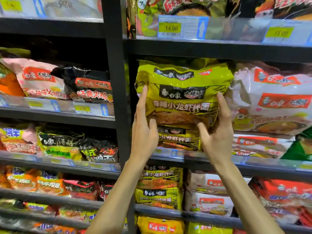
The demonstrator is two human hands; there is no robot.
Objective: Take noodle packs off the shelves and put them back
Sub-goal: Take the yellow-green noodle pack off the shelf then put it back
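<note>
A large yellow-green noodle pack (182, 92) stands upright at the left end of the middle right shelf (263, 163), on top of another pack of the same kind (179, 139). My left hand (143, 130) holds its left edge, thumb on the front and index finger pointing up along the side. My right hand (217, 132) holds its right edge the same way, thumb on the lower front. My other fingers are hidden behind the pack.
A white and red noodle pack (273, 102) presses against the yellow one on the right. A black upright post (116, 92) stands just to its left, with pink and black packs (87, 85) beyond. More packs fill the shelves above and below.
</note>
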